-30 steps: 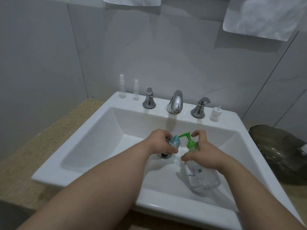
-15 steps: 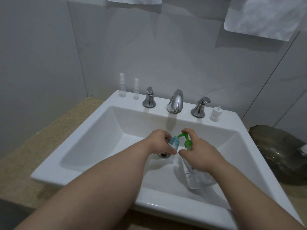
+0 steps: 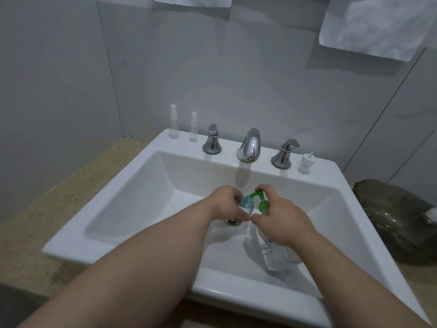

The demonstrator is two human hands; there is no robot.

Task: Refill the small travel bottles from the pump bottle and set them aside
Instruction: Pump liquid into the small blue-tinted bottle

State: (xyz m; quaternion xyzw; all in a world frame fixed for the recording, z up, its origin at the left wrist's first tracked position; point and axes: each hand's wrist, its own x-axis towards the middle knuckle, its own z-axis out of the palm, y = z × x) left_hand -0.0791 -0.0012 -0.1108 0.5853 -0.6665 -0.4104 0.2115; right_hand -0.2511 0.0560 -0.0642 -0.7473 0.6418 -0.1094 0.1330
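Your left hand [image 3: 228, 204] is curled round the small travel bottle [image 3: 247, 206] and holds it upright over the basin, directly above the drain [image 3: 233, 221]. Your right hand [image 3: 281, 221] is clamped on the pump bottle [image 3: 275, 254] at its neck, with one finger laid over the green pump head [image 3: 261, 201]. The spout of that head points left and meets the mouth of the small travel bottle. The clear body of the pump bottle hangs tilted below your right hand, inside the sink [image 3: 331, 176]; I cannot tell whether it touches the basin floor.

On the back rim, two clear spray bottles [image 3: 174, 121] stand upright left of the left tap handle [image 3: 212, 139]. The faucet spout [image 3: 250, 145] sits between that handle and the right tap handle [image 3: 285, 153]. Just right of it stands a white cap [image 3: 306, 163] with a short tube. A dark glossy object [image 3: 402, 223] lies on the desk [image 3: 71, 185] right of the sink. White towels [image 3: 369, 27] hang on the wall above. Your forearms cover part of the front rim.
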